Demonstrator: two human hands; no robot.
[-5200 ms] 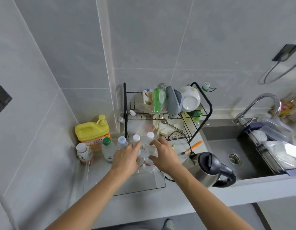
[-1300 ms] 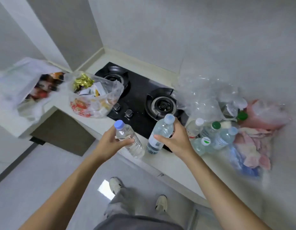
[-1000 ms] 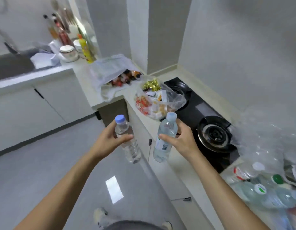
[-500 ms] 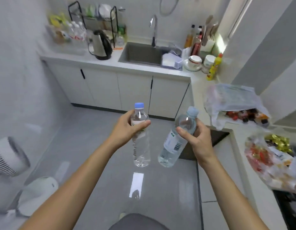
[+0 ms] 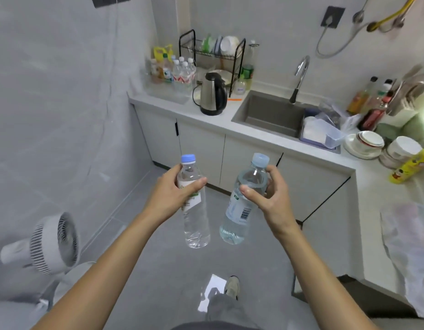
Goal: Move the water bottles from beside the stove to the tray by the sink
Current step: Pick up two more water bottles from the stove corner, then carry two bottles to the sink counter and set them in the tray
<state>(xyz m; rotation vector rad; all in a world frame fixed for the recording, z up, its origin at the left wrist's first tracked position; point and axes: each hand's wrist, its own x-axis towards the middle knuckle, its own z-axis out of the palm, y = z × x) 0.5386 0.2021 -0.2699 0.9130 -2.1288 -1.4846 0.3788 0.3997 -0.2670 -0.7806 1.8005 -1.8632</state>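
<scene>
The room is evenly bright under soft, cool light. A hard glare burns out the far right edge at about 3 o'clock, and a white patch of reflected light sits on the glossy floor (image 5: 212, 292) at 6 o'clock. Shadows are faint. The wide lens bows the wall lines and cabinets toward the edges. The fan (image 5: 54, 244) at 8 o'clock looks slightly smeared.

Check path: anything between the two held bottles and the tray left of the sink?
Nothing visible blocks the way. Left hand and right hand each hold a bottle over open floor. The kettle stands just right of the tray, whose back is already full of bottles.
</scene>
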